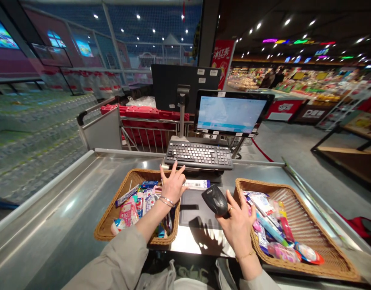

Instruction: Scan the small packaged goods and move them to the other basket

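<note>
My left hand (173, 187) reaches over the right rim of the left wicker basket (107, 213), fingers spread and holding nothing. Its fingertips are at the front edge of the black keyboard (199, 155); whether they touch the keys I cannot tell. A black barcode scanner (215, 199) is in my right hand (238, 225), its head pointing left, its grip mostly hidden. Just right of my left hand lies a slim white package with a barcode (199, 184). Packaged sweets and small goods (132, 209) fill the left basket. The right basket (327, 245) holds similar packets (273, 225).
Beyond the keyboard stand a lit screen (230, 112) and a second monitor (185, 86) seen from behind. A metal counter (61, 201) with raised edges surrounds the baskets. Behind it are a trolley (149, 129) and stacked bottles (37, 129) on the left.
</note>
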Motion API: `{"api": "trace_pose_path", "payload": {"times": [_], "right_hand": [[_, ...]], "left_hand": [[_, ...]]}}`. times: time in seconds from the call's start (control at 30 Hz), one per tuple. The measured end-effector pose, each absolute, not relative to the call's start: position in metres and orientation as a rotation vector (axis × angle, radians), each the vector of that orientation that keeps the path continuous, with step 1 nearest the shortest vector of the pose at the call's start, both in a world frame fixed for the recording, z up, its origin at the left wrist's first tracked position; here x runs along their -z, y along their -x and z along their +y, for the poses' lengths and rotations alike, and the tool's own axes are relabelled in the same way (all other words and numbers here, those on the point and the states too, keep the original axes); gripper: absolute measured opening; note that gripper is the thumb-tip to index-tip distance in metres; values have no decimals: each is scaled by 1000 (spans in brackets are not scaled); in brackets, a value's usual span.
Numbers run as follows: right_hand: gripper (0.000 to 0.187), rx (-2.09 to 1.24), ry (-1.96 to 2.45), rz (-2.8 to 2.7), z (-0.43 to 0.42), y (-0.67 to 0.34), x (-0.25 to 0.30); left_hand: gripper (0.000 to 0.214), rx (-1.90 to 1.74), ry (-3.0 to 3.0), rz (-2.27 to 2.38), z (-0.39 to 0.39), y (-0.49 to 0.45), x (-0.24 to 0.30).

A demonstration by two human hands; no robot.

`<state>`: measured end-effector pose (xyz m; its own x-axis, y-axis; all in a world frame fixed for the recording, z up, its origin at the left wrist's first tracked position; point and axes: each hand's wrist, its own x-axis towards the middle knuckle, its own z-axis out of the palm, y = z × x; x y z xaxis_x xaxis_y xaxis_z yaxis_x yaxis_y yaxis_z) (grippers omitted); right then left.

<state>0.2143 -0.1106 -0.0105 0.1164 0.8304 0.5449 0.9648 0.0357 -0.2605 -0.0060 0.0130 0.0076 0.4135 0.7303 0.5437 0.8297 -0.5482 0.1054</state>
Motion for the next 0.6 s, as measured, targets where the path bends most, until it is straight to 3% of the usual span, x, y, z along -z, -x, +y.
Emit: {"api": "trace_pose_path", "payload": {"times": [0.6], "right_hand": [[15,471,1933,-1539,-128,-245,8]], "left_hand": [[18,823,2587,-1199,22,-42,-22]]}}
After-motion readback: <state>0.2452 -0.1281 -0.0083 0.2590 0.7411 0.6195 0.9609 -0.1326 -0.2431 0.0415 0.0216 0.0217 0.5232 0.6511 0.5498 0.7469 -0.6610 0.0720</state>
